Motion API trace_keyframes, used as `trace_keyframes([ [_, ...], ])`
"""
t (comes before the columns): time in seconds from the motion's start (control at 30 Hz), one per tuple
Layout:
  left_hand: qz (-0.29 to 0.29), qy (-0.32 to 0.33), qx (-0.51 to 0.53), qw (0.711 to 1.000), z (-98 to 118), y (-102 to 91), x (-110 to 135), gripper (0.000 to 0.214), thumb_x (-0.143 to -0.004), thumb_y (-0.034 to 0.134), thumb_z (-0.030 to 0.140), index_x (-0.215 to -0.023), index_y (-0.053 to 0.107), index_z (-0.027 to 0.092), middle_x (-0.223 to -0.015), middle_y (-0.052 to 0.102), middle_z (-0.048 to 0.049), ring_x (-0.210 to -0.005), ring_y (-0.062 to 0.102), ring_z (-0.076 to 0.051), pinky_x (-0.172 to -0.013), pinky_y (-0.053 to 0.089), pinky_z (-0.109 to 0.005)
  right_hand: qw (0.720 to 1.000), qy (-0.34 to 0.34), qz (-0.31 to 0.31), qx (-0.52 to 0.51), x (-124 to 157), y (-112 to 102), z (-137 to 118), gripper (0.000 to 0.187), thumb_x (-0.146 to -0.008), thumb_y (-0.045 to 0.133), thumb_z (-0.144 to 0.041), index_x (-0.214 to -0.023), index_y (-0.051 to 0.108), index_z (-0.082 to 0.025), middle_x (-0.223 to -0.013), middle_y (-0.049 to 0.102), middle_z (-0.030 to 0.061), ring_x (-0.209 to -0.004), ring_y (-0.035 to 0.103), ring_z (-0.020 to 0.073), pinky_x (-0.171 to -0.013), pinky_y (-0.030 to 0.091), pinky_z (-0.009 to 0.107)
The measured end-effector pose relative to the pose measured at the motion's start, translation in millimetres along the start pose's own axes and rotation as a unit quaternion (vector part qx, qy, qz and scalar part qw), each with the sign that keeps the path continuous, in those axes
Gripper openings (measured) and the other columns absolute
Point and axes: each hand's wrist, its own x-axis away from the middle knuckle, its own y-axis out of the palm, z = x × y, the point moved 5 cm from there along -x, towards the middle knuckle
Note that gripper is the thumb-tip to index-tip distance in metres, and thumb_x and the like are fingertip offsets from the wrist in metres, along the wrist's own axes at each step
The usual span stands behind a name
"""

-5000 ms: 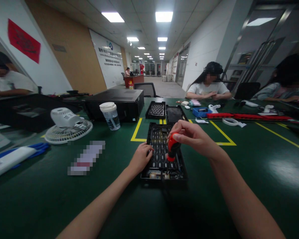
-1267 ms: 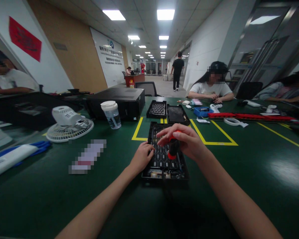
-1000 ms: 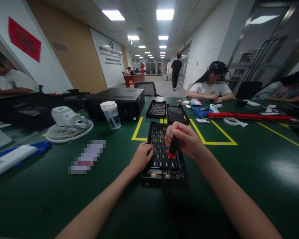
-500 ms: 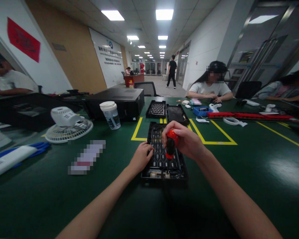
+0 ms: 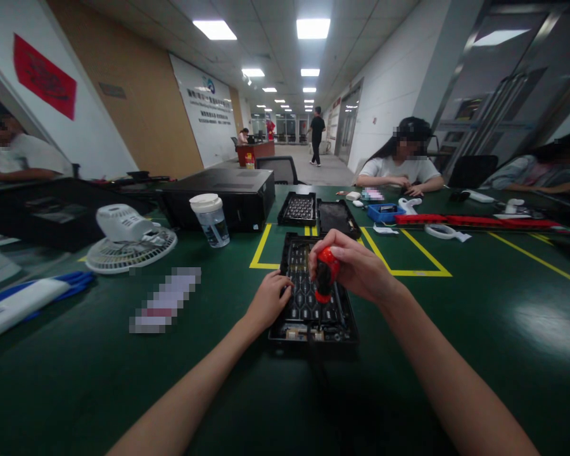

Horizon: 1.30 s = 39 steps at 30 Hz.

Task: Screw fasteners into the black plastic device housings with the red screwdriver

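In front of me on the green table lies an open black plastic case [image 5: 300, 313] with rows of dark moulded cells and small parts along its near end. My right hand [image 5: 356, 266] is closed round the red and black handle of a screwdriver [image 5: 323, 278], held upright over the case. Its shaft points down at the near end, but its tip is too dark to make out. At the case's left wall, my left hand [image 5: 270, 297] grips the edge, fingers bent over the rim.
Behind the case are another black tray [image 5: 298, 208] and a dark lid-like piece [image 5: 338, 218]. To the left are a lidded cup [image 5: 211, 218], a white fan [image 5: 128, 237] and a large black box [image 5: 218, 190]. A blue bin [image 5: 384, 213] stands right, near a seated co-worker [image 5: 403, 164].
The screwdriver handle and my right hand have shifted very slightly; my left hand stays put. In the background, a walking person has moved left and farther off. The seated co-worker's hands have moved slightly.
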Motion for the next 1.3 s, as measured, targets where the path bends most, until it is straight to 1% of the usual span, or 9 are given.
trace_keyframes([
  [0.27, -0.002, 0.000, 0.001, 1.000, -0.5, 0.7, 0.0, 0.020, -0.083, 0.043, 0.022, -0.086, 0.062, 0.019, -0.096, 0.065, -0.0032, -0.105, 0.050, -0.021, -0.098, 0.035, -0.040, 1.000, 0.001, -0.004, -0.003, 1.2, -0.6, -2.9, 0.008, -0.082, 0.048, -0.022, -0.086, 0.047, -0.016, -0.084, 0.058, 0.0051, -0.075, 0.057, 0.0138, -0.071, 0.046, 0.031],
  [0.47, 0.003, -0.001, 0.002, 1.000, -0.5, 1.0, -0.2, 0.019, -0.082, 0.043, 0.021, -0.084, 0.062, 0.019, -0.094, 0.065, -0.0032, -0.104, 0.050, -0.021, -0.098, 0.035, -0.040, 1.000, -0.005, -0.011, 0.023, 2.0, -0.8, -4.9, 0.007, -0.084, 0.047, -0.022, -0.089, 0.046, -0.016, -0.088, 0.059, 0.0061, -0.077, 0.058, 0.0140, -0.073, 0.046, 0.031],
  [0.67, 0.000, -0.002, 0.004, 1.000, 1.7, -0.8, -0.2, 0.020, -0.083, 0.042, 0.021, -0.084, 0.062, 0.019, -0.094, 0.065, -0.0034, -0.105, 0.049, -0.020, -0.099, 0.035, -0.040, 0.999, -0.004, -0.006, 0.051, 1.6, -4.3, -5.8, 0.010, -0.083, 0.050, -0.024, -0.088, 0.045, -0.017, -0.088, 0.059, 0.0049, -0.078, 0.059, 0.0136, -0.071, 0.048, 0.030],
  [1.07, -0.001, -0.008, 0.009, 1.000, -0.4, 1.8, 0.0, 0.021, -0.083, 0.042, 0.022, -0.084, 0.063, 0.019, -0.094, 0.064, -0.0034, -0.109, 0.047, -0.021, -0.099, 0.035, -0.040, 0.990, -0.033, 0.020, 0.139, 3.4, -11.5, -12.8, 0.012, -0.082, 0.052, -0.025, -0.086, 0.046, -0.015, -0.088, 0.060, 0.0058, -0.078, 0.060, 0.0139, -0.069, 0.049, 0.029],
  [1.3, -0.004, -0.009, 0.008, 1.000, -1.0, 2.8, -0.2, 0.021, -0.083, 0.042, 0.023, -0.085, 0.063, 0.019, -0.095, 0.064, -0.0035, -0.109, 0.046, -0.021, -0.099, 0.034, -0.040, 0.975, -0.041, 0.040, 0.213, 4.3, -14.0, -16.7, 0.015, -0.081, 0.054, -0.027, -0.083, 0.047, -0.014, -0.083, 0.060, 0.0055, -0.069, 0.059, 0.0118, -0.060, 0.047, 0.025],
])
